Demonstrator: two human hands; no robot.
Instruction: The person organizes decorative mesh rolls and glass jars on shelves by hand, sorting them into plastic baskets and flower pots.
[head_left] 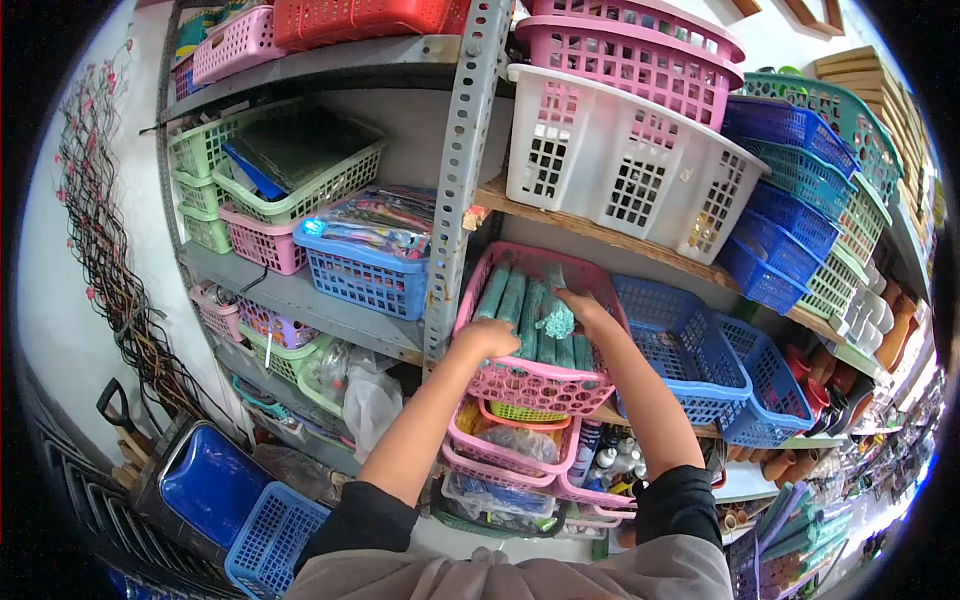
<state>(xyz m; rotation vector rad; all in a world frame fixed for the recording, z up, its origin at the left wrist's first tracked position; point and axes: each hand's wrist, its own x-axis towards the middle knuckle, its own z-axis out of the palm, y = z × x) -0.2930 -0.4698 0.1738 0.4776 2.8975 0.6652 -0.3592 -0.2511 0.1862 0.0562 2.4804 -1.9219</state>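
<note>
A pink basket (540,388) sits on the middle shelf in front of me, with several green wrapped bundles (510,300) lying side by side in it. My right hand (582,308) is closed around one green bundle (556,318), whose cut end faces me above the others. At the basket's left side, my left hand (496,338) reaches in over the rim and rests by the lower ends of the bundles. Its fingertips are hidden, so what it may hold does not show.
Blue baskets (680,340) stand right of the pink one. A metal post (462,180) rises at its left. Above is a wooden shelf edge (610,232) with a white basket (630,165). More pink baskets (500,470) are stacked below.
</note>
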